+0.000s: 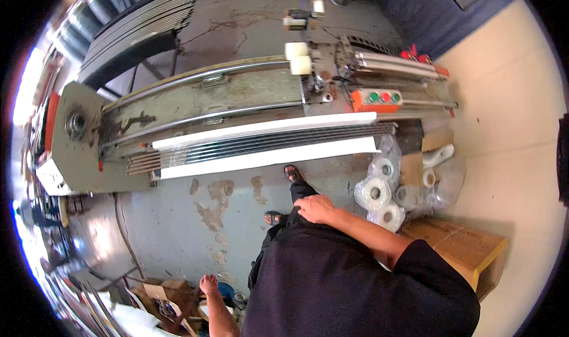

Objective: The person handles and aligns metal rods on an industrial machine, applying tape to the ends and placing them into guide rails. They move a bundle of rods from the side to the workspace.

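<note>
"First up, the right hand [315,209]?"
"Laid back-upward on the black trousers [303,190], at the end of a forearm [368,233] slanting in from the right. Slightly curled; can't tell whether gripping them!"
"Over to the left hand [208,284]!"
"Hanging low, out over the floor [172,236], curled into a loose fist!"
"And the dark rods [267,142]?"
"Lying along the near edge of the machine [89,150], between two white strips [267,158], well apart from both hands!"

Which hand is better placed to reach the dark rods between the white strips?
Probably the right hand: it is at the black trousers, nearer in view to the dark rods. The left hand is lower in the picture, farther from them. Neither hand touches the rods.
</note>
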Available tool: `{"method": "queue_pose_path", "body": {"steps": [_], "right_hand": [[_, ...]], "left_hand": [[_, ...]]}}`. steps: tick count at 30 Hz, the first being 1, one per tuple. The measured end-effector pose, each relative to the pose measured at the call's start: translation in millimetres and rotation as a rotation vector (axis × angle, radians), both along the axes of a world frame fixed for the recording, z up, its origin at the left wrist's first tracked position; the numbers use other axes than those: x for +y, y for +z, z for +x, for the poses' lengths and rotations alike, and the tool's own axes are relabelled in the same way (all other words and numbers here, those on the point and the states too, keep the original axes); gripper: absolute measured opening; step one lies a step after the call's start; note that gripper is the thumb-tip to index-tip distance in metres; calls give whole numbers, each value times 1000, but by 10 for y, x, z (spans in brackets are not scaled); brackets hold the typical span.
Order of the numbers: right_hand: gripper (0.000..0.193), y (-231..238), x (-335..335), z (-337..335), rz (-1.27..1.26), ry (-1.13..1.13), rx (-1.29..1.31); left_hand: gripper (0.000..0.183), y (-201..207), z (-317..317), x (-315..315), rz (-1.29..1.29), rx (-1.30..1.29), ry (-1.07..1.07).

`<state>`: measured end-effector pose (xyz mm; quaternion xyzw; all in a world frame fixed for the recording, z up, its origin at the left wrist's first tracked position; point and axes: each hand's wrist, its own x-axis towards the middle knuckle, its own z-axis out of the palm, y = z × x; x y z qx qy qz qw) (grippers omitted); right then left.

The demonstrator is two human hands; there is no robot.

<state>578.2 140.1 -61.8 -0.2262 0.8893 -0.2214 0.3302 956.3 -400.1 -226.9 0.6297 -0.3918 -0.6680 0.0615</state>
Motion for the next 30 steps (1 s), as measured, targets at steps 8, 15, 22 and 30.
{"method": "queue_pose_path", "body": {"steps": [8, 15, 22, 30], "right_hand": [[33, -111, 402, 301, -18, -153, 4], [34, -192, 815, -223, -34, -27, -22], [31, -30, 1326, -811, -316, -163, 0], [25, 109, 1737, -2457, -439, -672, 364]], "left_hand": [[29, -374, -2051, 1383, 234, 249, -430], [41, 38, -2508, 2590, 150, 240, -833], [32, -517, -1430, 2342, -434, 25, -1110], [28, -401, -878, 2946, -768, 105, -1137]]}}
